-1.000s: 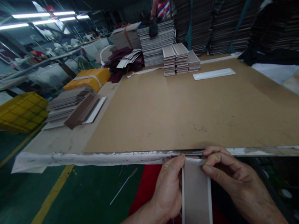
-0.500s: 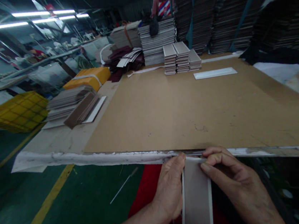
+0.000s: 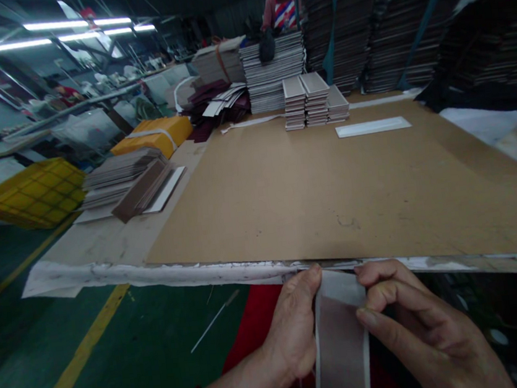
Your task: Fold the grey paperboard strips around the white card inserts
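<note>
A long flat strip (image 3: 340, 346), grey-brown with pale edges, hangs below the table's front edge and runs out of view at the bottom. Its top end shows a paler band. My left hand (image 3: 293, 330) is closed along the strip's left edge, thumb up by the top corner. At the right edge, my right hand (image 3: 415, 319) has its thumb and fingertips drawn together beside the strip's upper part; whether they pinch a layer of it or just its edge I cannot make out. The far side of the strip is hidden.
Before me is a brown board (image 3: 278, 204) on the table. On it lie a white strip (image 3: 373, 127) and stacked pale-edged strips (image 3: 306, 101). Brown strips (image 3: 130, 180) are piled at the left, near a yellow bundle (image 3: 153, 136). A person (image 3: 281, 7) is behind the back stacks.
My right hand has shifted slightly right and down along the strip. A paler band now shows at the strip's top, where grey-brown reached before. The left hand has stayed in place.
</note>
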The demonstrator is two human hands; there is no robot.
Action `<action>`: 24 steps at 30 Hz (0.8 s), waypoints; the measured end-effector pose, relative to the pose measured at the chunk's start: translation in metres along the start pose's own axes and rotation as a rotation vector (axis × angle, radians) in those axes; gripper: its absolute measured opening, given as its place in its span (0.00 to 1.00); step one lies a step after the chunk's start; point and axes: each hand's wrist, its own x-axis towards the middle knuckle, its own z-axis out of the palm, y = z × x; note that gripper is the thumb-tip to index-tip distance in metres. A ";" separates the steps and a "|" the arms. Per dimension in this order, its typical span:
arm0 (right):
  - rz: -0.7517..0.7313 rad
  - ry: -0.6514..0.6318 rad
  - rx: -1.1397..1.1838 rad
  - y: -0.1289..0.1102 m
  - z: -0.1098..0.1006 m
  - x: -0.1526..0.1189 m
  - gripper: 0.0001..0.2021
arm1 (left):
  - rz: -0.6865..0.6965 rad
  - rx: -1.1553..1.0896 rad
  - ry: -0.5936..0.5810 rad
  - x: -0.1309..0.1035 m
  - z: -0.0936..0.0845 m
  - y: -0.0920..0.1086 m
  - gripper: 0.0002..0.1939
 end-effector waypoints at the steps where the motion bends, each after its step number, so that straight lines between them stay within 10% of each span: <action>1: -0.012 -0.008 -0.005 -0.001 -0.001 -0.001 0.09 | -0.010 0.007 -0.023 0.000 0.001 0.001 0.16; 24: 0.202 0.092 0.063 0.025 0.005 0.018 0.12 | 0.020 0.044 -0.026 0.000 0.003 -0.004 0.18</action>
